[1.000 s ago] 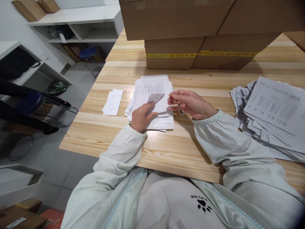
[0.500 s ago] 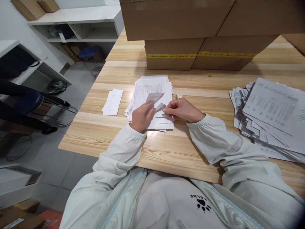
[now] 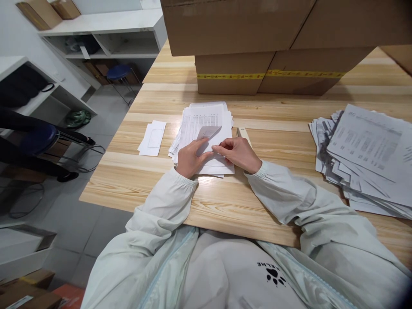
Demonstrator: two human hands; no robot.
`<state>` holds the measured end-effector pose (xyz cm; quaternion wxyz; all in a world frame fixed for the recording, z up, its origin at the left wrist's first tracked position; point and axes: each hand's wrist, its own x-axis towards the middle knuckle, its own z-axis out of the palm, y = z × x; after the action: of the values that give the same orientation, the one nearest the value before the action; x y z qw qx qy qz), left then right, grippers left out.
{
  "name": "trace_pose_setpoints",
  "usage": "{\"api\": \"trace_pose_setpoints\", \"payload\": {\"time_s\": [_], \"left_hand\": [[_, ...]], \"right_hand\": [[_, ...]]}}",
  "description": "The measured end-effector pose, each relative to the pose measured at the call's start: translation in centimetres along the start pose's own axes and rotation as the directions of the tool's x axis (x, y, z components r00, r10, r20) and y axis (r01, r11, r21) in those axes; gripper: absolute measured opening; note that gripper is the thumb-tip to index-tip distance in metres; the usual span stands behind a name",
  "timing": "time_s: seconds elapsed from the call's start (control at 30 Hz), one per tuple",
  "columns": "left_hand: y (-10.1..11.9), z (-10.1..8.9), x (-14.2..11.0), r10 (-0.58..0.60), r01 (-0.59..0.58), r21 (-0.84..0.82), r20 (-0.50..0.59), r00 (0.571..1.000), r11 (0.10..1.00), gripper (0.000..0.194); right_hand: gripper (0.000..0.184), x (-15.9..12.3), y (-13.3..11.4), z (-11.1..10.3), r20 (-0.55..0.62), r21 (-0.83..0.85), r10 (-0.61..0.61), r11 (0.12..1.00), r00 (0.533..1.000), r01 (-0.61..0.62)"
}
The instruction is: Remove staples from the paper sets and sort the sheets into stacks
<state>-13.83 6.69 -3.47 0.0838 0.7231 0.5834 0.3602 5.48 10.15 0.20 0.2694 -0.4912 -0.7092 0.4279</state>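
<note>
My left hand (image 3: 189, 158) is closed on a small printed paper slip (image 3: 209, 131), whose upper part stands up at a tilt. Beneath it lies a stack of printed sheets (image 3: 201, 116), and that hand rests over the stack's lower left. Thumb and forefinger of my right hand (image 3: 238, 153) are pinched together at the slip's lower edge, touching the tip of my left thumb. The fingers hide much of that edge. Just behind my right hand lies a narrow cream-coloured object (image 3: 243, 134), partly covered by the hand.
Left of the stack lie some small white slips (image 3: 152, 138). A larger untidy pile of printed sheets (image 3: 370, 146) sits on the right. Cardboard boxes (image 3: 231, 83) with yellow tape are stacked at the back. Another person's legs (image 3: 19, 124) show beyond the table's left edge.
My right hand has moved left and slightly down to meet my left thumb. The paper flap raised between the hands is lowered, and more of the cream-coloured object shows.
</note>
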Motion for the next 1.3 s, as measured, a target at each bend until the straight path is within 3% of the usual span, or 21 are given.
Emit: {"api": "trace_pose_setpoints", "payload": {"time_s": [0.4,0.7,1.3], "left_hand": [[-0.1,-0.1,0.0,-0.001,0.001,-0.027,0.001,1.0,1.0,0.043],[0.3,-0.4,0.1,-0.073,0.074,-0.082,0.01,0.997,0.994,0.028],[-0.1,-0.1,0.2,-0.06,0.06,-0.061,0.005,0.998,0.996,0.03]], "right_hand": [[0.04,0.2,0.7,0.0,0.033,0.081,-0.027,0.996,0.999,0.024],[0.037,0.1,0.7,-0.1,0.042,0.088,-0.03,0.996,0.999,0.027],[0.036,0.4,1.4,-0.1,0.064,0.076,-0.065,0.995,0.996,0.06]]}}
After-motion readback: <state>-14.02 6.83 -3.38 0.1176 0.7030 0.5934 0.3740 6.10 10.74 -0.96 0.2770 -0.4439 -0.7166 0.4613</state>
